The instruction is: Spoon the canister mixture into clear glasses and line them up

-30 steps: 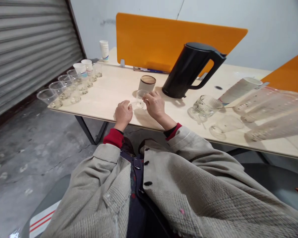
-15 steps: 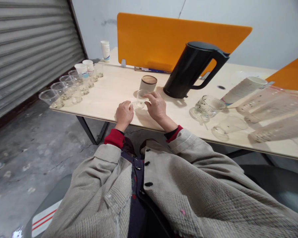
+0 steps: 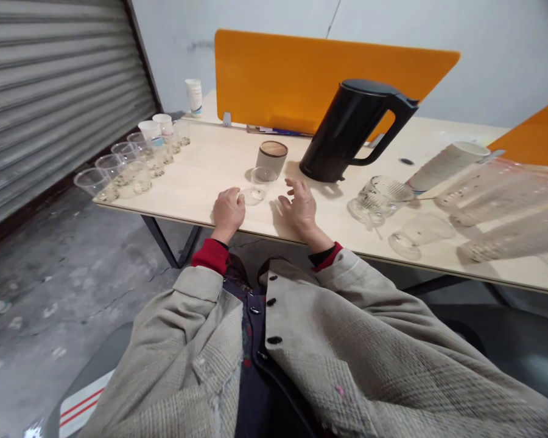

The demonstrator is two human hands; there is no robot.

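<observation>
A clear plastic cup (image 3: 263,181) stands on the table in front of me, just before a grey canister with a wood-coloured top (image 3: 271,161). My left hand (image 3: 229,208) rests at the table edge left of the cup, fingers curled. Its thumb and fingertips pinch the rim of a flat, clear round piece (image 3: 252,197) that looks like a plastic lid, close beside the cup's base. To the right of the cup, my right hand (image 3: 300,207) is open and holds nothing, fingers apart and raised off the cup.
A black kettle (image 3: 351,131) stands behind my right hand. On the right are a glass pitcher (image 3: 382,194), a clear cup (image 3: 422,234) and lying cup stacks (image 3: 506,194). Several clear cups (image 3: 112,164) with bits inside line the left edge. An orange divider (image 3: 319,82) runs behind.
My right hand has let go of the clear cup and drawn back to the right, its fingers spreading. My left hand has stayed nearly still.
</observation>
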